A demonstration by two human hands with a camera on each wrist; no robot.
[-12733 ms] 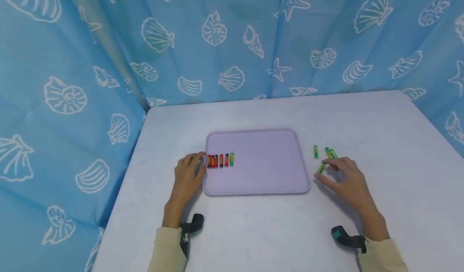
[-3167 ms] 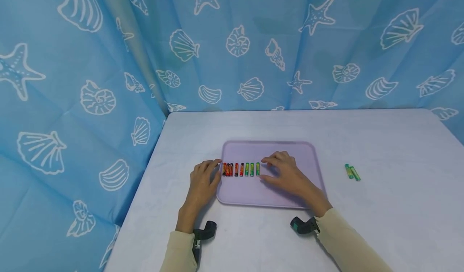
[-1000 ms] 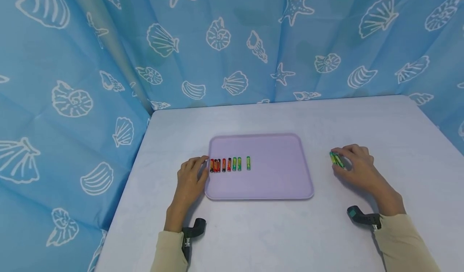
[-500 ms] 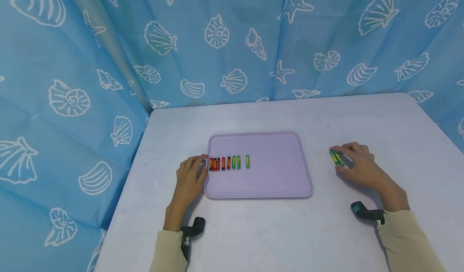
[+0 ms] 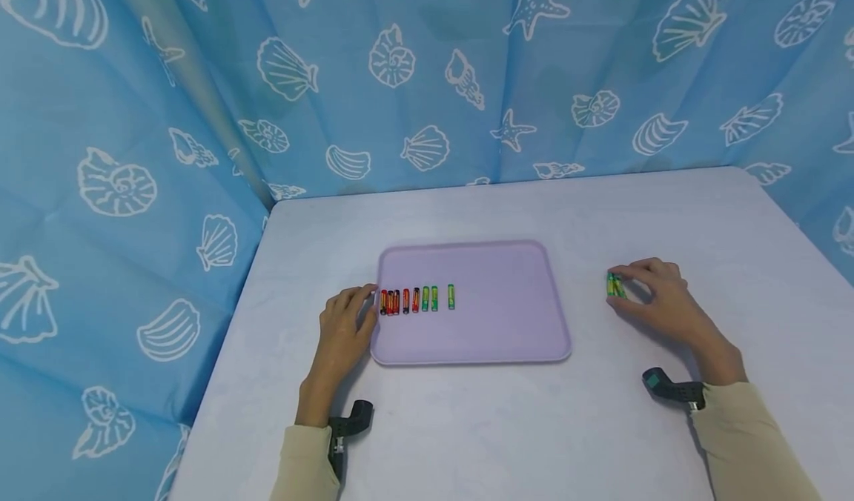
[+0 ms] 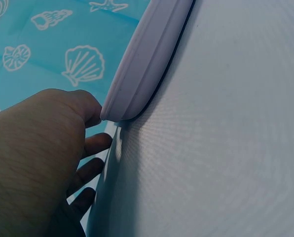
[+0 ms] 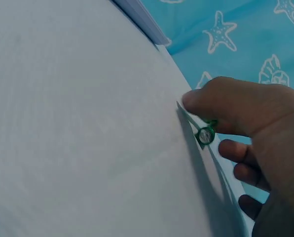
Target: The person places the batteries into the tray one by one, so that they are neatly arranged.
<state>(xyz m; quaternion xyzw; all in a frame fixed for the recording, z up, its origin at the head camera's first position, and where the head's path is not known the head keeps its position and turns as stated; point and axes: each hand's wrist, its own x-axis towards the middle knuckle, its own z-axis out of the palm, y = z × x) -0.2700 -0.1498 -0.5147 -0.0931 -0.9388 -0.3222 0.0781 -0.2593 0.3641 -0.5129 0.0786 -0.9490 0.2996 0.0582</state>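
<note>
In the head view, my left hand (image 5: 342, 333) rests beside the left edge of a lilac tray (image 5: 507, 323), fingertips at its rim. The left wrist view shows the thumb against the tray's rim (image 6: 132, 74), the other fingers loosely bent below. Inside the tray, several red-and-black batteries (image 5: 405, 301) stand in a row from the left. To their right lie green batteries (image 5: 434, 298), the last one (image 5: 451, 296) set apart. Right of the tray, my right hand (image 5: 657, 301) pinches a green battery (image 5: 610, 284) by its ends. Another green battery (image 5: 620, 287) lies close beside it, partly behind the fingers.
A white cloth covers the table (image 5: 467, 434). Blue curtains (image 5: 467, 78) with white shell prints hang behind it and at its sides. A black wrist camera (image 5: 350, 418) sits on the left wrist, another camera (image 5: 670, 388) on the right.
Over the longer span, green batteries have gone into the tray's row and my right hand has returned to the last two. Lately the pinched one has turned more upright; my left hand stays.
</note>
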